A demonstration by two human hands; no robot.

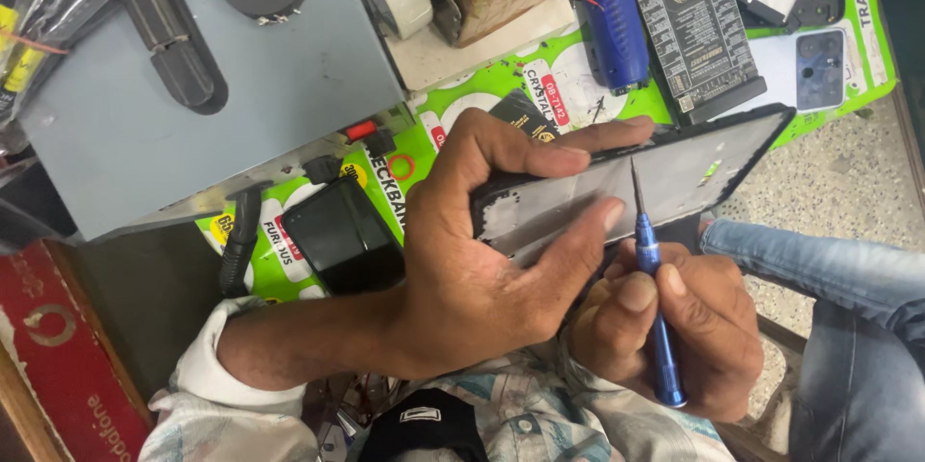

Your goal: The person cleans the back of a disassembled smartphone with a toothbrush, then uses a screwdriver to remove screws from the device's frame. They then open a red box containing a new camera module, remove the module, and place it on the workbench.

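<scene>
My left hand (482, 250) grips a black phone frame (694, 158), open side up, thumb on its near edge and fingers along its far edge. Inside the frame the surface looks pale grey with worn patches. My right hand (684, 327) holds a blue-handled precision screwdriver (658, 327) upright, and its thin tip rests on the inside of the frame near the middle. Both hands are over my lap, just off the edge of the workbench.
A grey machine box (222, 86) fills the upper left. A black phone (342, 236) lies on the green mat (434, 125). Behind are a blue tool (612, 19), a black tester board (699, 28), a pale phone back (809, 67) and a red box (58, 356). A denim-clad leg (838, 279) is at right.
</scene>
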